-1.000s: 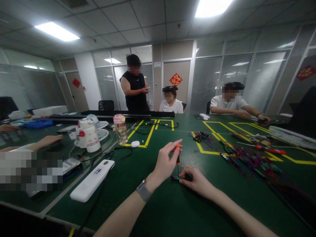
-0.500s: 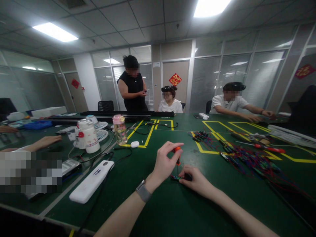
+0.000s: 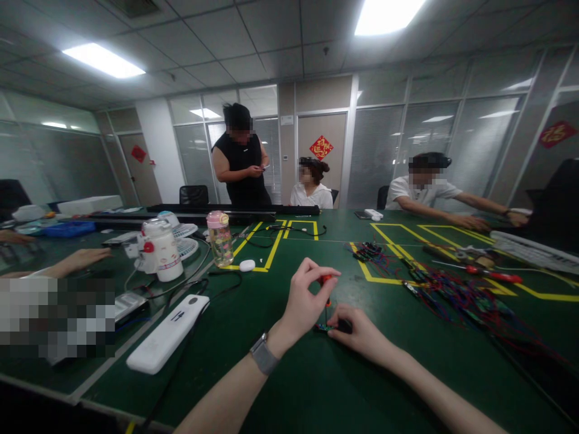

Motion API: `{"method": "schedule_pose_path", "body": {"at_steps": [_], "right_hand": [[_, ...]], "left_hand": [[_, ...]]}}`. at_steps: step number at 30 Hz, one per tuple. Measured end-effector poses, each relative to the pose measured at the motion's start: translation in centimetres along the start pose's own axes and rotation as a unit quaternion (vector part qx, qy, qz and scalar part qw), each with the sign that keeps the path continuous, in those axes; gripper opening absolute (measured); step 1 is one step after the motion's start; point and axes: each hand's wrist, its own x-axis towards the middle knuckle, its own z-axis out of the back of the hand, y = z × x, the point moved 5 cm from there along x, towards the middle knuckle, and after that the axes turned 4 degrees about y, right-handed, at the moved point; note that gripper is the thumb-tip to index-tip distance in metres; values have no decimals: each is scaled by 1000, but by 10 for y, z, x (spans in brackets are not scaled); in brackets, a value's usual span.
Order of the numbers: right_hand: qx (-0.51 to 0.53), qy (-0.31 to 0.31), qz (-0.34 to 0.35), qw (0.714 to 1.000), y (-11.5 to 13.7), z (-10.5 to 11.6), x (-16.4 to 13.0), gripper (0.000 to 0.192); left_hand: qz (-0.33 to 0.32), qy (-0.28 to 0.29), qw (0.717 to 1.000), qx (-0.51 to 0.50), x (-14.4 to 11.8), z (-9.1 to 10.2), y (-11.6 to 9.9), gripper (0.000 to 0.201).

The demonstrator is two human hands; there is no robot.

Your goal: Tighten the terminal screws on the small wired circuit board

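Compared with half a second ago, the left hand (image 3: 310, 295) has bent its index finger: stretched out flat then, it now curls so that its tip comes down to the thumb's, the fingers gripping the handle of the orange-and-black screwdriver (image 3: 328, 301). The right hand (image 3: 355, 325) is unchanged, thumb and fingertips pinching a small green circuit board (image 3: 322, 328). The board lies to the right of the pink-lidded bottle (image 3: 219, 238) and nearer the wearer; the screwdriver stands nearly upright above it, though the contact at its tip is too small to make out. Beyond the bottle, the standing person (image 3: 242, 169) has shifted slightly left and the seated person (image 3: 312, 196) has turned sideways; far to its right, another person (image 3: 418, 196) reaches further rightward.

All this rests on or surrounds a dark green table (image 3: 362, 386), with yellow tape (image 3: 384, 280) marking outlines beside the bottle and to its right. A tangle of wired boards (image 3: 465, 295) spreads far right of it; a white jug (image 3: 165, 250) stands just left. Behind the bottle, glass partitions and a door (image 3: 307, 166) close off the room.

In front of the bottle, a white oblong device (image 3: 169, 333) bears a handwritten mark resembling "14". Beyond it to the right, the door's red diamond (image 3: 321, 147) carries gold characters, 招财进宝; farther right, another red diamond (image 3: 558, 130) shows 福.
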Motion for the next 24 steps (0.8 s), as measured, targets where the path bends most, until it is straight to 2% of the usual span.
{"method": "schedule_pose_path", "body": {"at_steps": [8, 14, 19, 24], "right_hand": [[-2, 4, 5, 1000, 1, 0, 1, 3], [-3, 8, -5, 1000, -1, 0, 0, 1], [-5, 3, 7, 1000, -3, -2, 1, 3], [-4, 2, 5, 1000, -4, -2, 1, 3]], "left_hand": [[-14, 41, 998, -46, 2, -2, -1, 30], [-1, -22, 1000, 7, 1, 4, 5, 14], [21, 27, 999, -37, 2, 0, 5, 27], [23, 27, 998, -49, 1, -1, 6, 28]]}}
